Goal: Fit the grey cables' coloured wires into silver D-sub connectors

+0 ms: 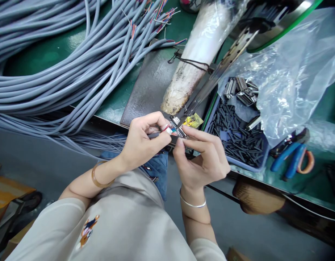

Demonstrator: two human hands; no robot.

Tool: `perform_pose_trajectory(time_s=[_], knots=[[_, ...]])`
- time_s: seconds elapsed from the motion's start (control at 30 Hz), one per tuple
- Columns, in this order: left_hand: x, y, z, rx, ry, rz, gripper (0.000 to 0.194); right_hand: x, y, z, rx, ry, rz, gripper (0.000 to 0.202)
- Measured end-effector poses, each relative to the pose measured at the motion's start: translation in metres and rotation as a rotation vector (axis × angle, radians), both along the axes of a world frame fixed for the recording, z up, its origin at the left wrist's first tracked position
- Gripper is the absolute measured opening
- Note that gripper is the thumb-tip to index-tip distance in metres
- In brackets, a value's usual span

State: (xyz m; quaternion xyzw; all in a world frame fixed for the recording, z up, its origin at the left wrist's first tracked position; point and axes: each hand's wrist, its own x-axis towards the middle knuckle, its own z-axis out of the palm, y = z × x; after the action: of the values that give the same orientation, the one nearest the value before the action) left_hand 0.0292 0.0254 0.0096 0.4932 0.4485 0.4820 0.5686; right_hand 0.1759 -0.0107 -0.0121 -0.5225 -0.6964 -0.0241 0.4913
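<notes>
The left hand (141, 139), at 8 o'clock from the metal connector (177, 125), has its thumb and index finger pinched together on thin coloured wires (173, 129), their ends hard to make out; the right hand (206, 156), at 4 o'clock, has 2 fingertips against it, whether gripping I cannot tell. Beyond, the blue tray (261, 167) at 3 o'clock is partly veiled by clear plastic (289, 72), and grey cables (83, 69) at 10 o'clock run out of frame.

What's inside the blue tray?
Black pieces and metal connectors lie in the tray. They hide most of its floor; plastic covers its far right corner, so what lies underneath can't be seen.
</notes>
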Motion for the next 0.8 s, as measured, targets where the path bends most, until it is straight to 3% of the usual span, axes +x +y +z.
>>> perform_pose_trajectory(time_s=[0.2,0.33,0.63,0.8], knots=[[0.0000,-0.0001,-0.0015,0.011,0.036,-0.024,0.016,0.0012,-0.0005,-0.0036,0.058,-0.054,0.020,0.017],[0.0014,-0.0012,-0.0017,0.008,0.080,-0.019,0.013,0.0004,-0.0006,-0.0044,0.012,-0.038,0.002,0.019],[0.0017,-0.0038,0.0040,0.095,0.145,0.017,0.015,-0.0028,0.0006,0.0045,-0.016,-0.015,-0.027,0.019],[0.0010,-0.0010,-0.0002,0.020,0.082,-0.035,0.014,-0.0015,-0.0021,-0.0022,0.002,-0.041,-0.006,0.016]])
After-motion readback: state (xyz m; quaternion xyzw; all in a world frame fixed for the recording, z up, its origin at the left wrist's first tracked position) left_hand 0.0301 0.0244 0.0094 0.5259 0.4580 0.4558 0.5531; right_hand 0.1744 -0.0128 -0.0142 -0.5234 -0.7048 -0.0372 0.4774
